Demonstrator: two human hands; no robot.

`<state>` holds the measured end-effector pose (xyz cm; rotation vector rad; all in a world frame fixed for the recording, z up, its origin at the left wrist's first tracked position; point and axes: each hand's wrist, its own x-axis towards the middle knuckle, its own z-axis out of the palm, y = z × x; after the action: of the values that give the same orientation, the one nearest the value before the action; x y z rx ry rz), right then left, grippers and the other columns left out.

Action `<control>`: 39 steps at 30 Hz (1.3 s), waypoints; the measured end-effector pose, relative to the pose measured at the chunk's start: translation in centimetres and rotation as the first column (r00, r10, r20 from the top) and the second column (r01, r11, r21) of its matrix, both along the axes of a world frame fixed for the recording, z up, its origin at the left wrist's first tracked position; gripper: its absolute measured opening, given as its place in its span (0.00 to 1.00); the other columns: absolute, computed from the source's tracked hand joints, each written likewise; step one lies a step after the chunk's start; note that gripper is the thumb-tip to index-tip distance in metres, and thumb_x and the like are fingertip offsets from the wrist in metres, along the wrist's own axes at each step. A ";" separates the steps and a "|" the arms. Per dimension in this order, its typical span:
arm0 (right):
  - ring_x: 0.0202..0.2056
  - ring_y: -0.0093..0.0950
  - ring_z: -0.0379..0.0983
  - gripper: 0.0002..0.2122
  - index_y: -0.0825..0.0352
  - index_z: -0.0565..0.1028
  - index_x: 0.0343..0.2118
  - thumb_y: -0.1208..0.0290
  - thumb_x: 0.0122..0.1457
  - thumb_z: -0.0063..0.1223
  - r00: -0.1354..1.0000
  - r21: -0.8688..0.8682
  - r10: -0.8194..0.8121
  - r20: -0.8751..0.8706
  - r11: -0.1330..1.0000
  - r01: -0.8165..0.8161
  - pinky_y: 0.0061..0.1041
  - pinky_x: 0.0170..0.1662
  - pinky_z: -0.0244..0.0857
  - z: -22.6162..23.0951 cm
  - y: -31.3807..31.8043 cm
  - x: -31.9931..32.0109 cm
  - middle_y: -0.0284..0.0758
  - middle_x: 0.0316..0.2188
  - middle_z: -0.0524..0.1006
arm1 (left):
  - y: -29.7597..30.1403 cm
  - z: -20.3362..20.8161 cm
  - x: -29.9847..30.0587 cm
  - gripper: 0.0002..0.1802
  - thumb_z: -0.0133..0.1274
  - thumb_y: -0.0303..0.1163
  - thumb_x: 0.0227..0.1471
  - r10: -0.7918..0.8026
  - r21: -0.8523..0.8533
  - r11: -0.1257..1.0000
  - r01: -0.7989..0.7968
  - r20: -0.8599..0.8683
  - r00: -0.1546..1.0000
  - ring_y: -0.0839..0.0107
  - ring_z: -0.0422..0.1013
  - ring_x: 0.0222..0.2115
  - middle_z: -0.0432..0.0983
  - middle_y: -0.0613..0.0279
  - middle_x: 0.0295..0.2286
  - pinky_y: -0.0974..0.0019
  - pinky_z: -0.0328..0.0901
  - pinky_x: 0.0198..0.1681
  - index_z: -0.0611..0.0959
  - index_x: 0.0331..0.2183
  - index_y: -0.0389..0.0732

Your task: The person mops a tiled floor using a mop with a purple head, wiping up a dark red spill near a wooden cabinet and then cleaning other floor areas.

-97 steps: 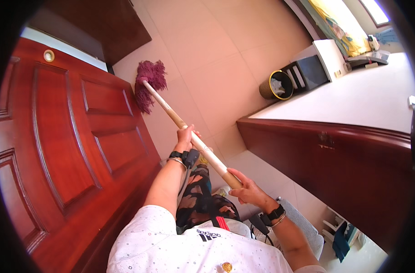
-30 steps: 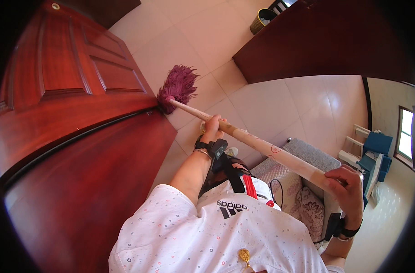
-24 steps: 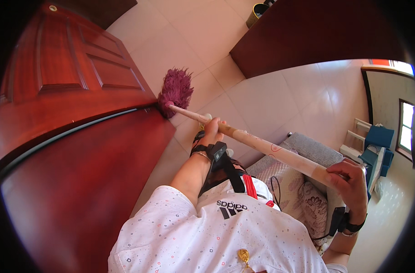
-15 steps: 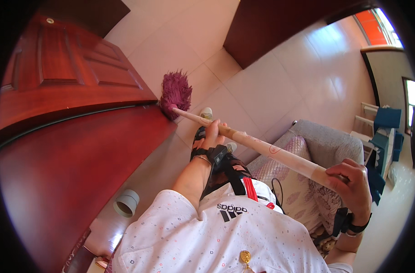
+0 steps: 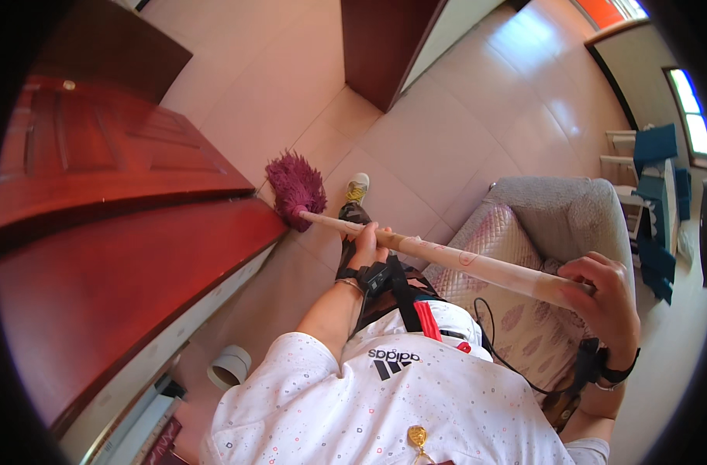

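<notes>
I hold a mop by its long pale wooden handle [image 5: 477, 267], which slants from the right down toward the floor at the left. My left hand [image 5: 368, 246] is wrapped round the handle's lower part. Near the upper end, my right hand [image 5: 608, 298] is closed on it, with the tip hidden in the palm. The purple shaggy mop head [image 5: 295, 186] rests on the tiled floor beside the corner of a red-brown wooden cabinet. My shoe [image 5: 358, 186] with yellow laces stands just right of the mop head.
The glossy red-brown cabinet [image 5: 136, 271] takes up the left side. A grey armchair [image 5: 570, 217] with a quilted cover stands at my right. Dark brown panels rise at the far side. A white cylindrical bin [image 5: 230, 366] sits on the floor at lower left. Blue cloths [image 5: 660, 194] hang on a white rack.
My view has shifted forward along the floor, and my foot shows more fully beside the mop head. Both hands keep their grip on the mop; its head sits slightly lower in view.
</notes>
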<state>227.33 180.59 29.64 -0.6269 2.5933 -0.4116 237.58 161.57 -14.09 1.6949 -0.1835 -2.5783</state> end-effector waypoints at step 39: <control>0.23 0.39 0.68 0.14 0.67 0.73 0.26 0.72 0.32 0.61 0.509 0.158 -0.857 -0.078 0.494 0.855 0.31 0.25 0.61 5.4 0.0 8.5 0.41 0.20 0.71 | 8.1 2.4 -14.8 0.18 0.41 0.34 0.49 -1.000 0.068 0.015 0.998 -0.006 0.015 0.53 0.68 0.28 0.65 0.48 0.28 0.46 0.65 0.34 0.59 0.39 0.33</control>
<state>235.80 180.60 35.02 0.8336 2.6976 -0.4489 222.80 169.62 -11.67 1.9823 -2.1860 -3.2442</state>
